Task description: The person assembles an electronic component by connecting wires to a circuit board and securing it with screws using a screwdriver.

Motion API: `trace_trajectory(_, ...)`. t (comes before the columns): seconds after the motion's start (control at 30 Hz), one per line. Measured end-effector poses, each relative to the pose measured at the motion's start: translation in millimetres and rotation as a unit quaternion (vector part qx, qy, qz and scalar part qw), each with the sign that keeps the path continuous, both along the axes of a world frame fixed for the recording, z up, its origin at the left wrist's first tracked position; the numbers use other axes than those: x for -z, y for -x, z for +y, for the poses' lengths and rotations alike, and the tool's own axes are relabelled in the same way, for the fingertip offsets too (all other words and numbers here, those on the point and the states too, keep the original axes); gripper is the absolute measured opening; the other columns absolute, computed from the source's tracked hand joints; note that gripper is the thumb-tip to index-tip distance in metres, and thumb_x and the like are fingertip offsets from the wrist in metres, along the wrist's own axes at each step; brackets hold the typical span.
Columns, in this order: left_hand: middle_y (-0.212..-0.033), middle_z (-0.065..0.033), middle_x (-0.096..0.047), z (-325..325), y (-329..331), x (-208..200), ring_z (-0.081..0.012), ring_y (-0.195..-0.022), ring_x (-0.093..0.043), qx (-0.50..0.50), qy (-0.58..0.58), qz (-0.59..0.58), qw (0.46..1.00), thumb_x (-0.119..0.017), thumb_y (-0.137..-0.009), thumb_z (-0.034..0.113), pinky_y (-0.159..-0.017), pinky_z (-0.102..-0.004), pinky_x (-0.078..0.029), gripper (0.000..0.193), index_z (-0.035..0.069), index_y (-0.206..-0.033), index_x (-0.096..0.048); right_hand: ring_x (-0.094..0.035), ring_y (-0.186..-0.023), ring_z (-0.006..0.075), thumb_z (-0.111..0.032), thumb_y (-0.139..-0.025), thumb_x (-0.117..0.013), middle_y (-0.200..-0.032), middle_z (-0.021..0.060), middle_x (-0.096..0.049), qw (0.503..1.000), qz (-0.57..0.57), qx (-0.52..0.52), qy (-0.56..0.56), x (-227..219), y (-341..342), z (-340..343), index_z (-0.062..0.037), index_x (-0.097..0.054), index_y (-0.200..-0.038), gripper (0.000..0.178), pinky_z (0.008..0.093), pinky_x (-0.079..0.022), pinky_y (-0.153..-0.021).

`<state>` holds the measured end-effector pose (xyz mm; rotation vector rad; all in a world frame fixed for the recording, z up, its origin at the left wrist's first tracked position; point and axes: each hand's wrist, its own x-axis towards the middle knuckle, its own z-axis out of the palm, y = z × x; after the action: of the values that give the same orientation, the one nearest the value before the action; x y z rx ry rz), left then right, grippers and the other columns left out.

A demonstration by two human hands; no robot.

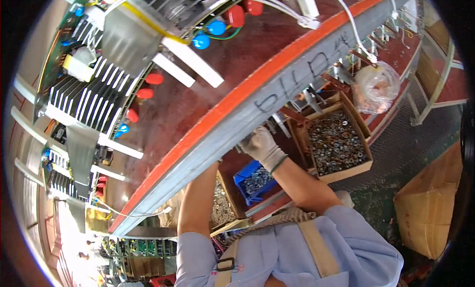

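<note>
My right hand (262, 144), in a pale work glove, reaches under the grey lower edge of a long shelf beam (232, 114) with an orange-red top edge. Its fingers curl together near the beam; what they hold, if anything, is too dark and small to make out. Only the bare forearm shows of my left arm, rising to the beam, which hides the left hand. Below my hands is a blue bin (241, 184) of small metal hardware. Beside it stands a cardboard box (241, 223) of pale washer-like rings.
A larger cardboard box (349, 174) holds many metal nuts or washers. Hanging tools (311, 96) line the beam. A clear plastic bag (376, 86) lies farther right. Circuit assemblies with heatsinks (89, 96) stand on the red upper shelf. A big carton (428, 203) sits on the floor.
</note>
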<state>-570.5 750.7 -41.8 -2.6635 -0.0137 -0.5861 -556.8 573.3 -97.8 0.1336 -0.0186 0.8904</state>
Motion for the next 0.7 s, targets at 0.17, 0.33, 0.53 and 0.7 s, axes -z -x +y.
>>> trace_trajectory(0.17, -0.127, -0.0161, -0.052, -58.3, -5.0, -31.1, -0.0290, -0.115, -0.051, -0.051, 0.078, 0.074, 0.993, -0.053, -0.089, 0.040, -0.099, -0.0400, -0.040, 0.048, 0.008, -0.125, -0.049, -0.062, -0.084, 0.0159, -0.007, -0.089, -0.050, -0.090, 0.0008, -0.062, 1.000, 0.007, 0.016, 0.004, 8.5, -10.1, -10.2, -0.0103, -0.058, -0.098, 0.013, 0.0306, -0.053, -0.077)
trace_trajectory(0.33, -0.130, -0.0146, -0.050, -112.7, 1.7, -68.3, -0.0304, -0.116, -0.050, -0.113, 0.162, 0.135, 0.971, -0.052, -0.089, 0.042, -0.100, -0.0417, -0.039, 0.050, 0.009, -0.127, -0.049, -0.061, -0.082, 0.0153, -0.007, -0.088, -0.051, -0.088, -0.0002, -0.061, 0.999, 0.008, 0.019, 0.027, 5.8, -7.5, -5.6, -0.0112, -0.059, -0.095, 0.012, 0.0286, -0.053, -0.076)
trace_trajectory(0.53, -0.123, -0.0128, -0.056, -107.2, 3.5, -58.2, -0.0317, -0.112, -0.052, -0.042, 0.174, 0.040, 0.983, -0.055, -0.087, 0.041, -0.097, -0.0425, -0.040, 0.046, 0.011, -0.121, -0.055, -0.059, -0.083, 0.0161, -0.007, -0.089, -0.050, -0.091, 0.0028, -0.060, 1.000, 0.005, 0.023, 0.020, 12.1, -8.1, -2.2, -0.0100, -0.059, -0.095, 0.012, 0.0282, -0.052, -0.078)
trace_trajectory(0.7, -0.111, -0.0133, -0.062, -98.0, -2.5, -55.9, -0.0337, -0.102, -0.057, -0.049, 0.125, 0.043, 0.990, -0.060, -0.083, 0.039, -0.089, -0.0443, -0.044, 0.038, 0.013, -0.111, -0.063, -0.058, -0.085, 0.0165, -0.007, -0.088, -0.050, -0.090, 0.0028, -0.059, 1.000, 0.009, 0.020, 0.020, 9.0, -5.7, -1.9, -0.0102, -0.060, -0.094, 0.012, 0.0286, -0.051, -0.080)
